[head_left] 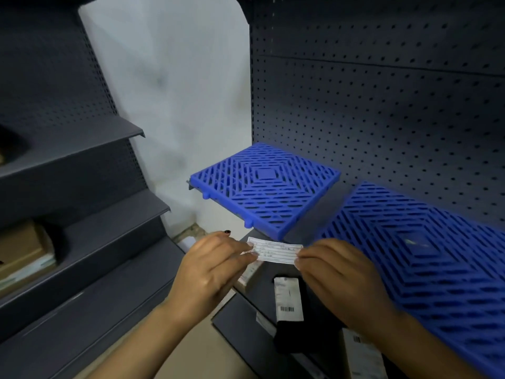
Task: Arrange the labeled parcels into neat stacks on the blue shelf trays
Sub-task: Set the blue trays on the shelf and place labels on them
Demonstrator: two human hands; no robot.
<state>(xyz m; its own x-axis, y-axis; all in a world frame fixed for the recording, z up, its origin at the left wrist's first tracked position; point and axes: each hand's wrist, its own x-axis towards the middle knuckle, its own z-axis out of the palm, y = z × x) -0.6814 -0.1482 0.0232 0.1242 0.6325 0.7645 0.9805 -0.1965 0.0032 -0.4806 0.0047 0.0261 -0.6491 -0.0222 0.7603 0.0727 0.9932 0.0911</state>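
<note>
A small white label (276, 252), printed with ruled lines, is held between both hands in front of the shelf edge. Its left end is pinched by the left hand (210, 272), fingers curled in toward the thumb; its right end is pinched by the right hand (341, 280) in the same manner. The label is stretched flat between them, level, just below the near corner of the left blue tray (265, 187).

That tray is seen lying on the dark shelf against the pegboard back panel (382, 105), its grid surface bare. A second blue tray (426, 258) lies to its right, close beside it but with a narrow gap of shelf between; it is partly blurred.

Below the hands, on a lower level, a black parcel (292, 332) with a white barcode label is seen lying lengthwise. A white labelled parcel (360, 354) is partly visible to its right, under the right forearm. Whether the two touch cannot be told.

At the left, a second dark shelving unit (82, 201) is noted, with brown cartons (24, 253) on one of its shelves. A pale wall (169, 77) is seen between the units.
</note>
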